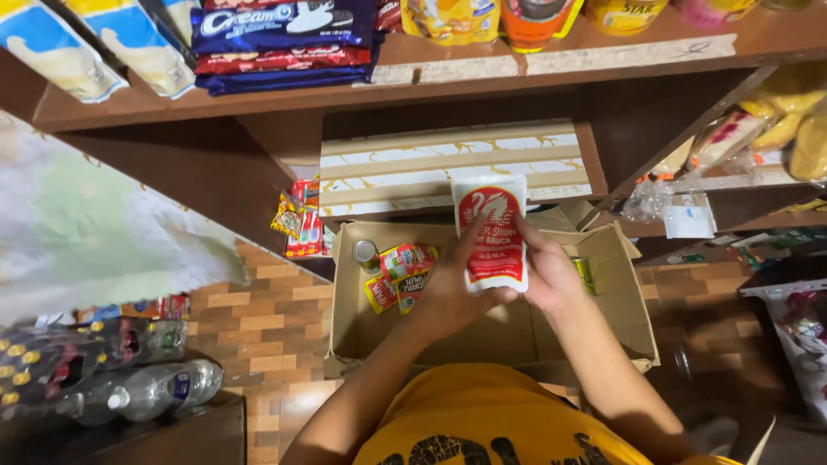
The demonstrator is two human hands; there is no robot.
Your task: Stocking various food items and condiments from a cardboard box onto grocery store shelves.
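Two hands hold one red-and-white pouch (492, 234) upright above an open cardboard box (620, 293): left hand (448, 293) and right hand (547, 275) fingers wrapped on its lower edges. Small packets (401, 274) lie below-left; steadying both sides evenly seems wise.

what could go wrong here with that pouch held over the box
1. Both hands, left and right, grip only the lower part of the soft pouch; it may flop or slip and drop onto the sachets and can in the box.
2. Squeezing it hard might burst a seam.
3. The box sits tight under the wooden shelf, so lifting the pouch could knock it.
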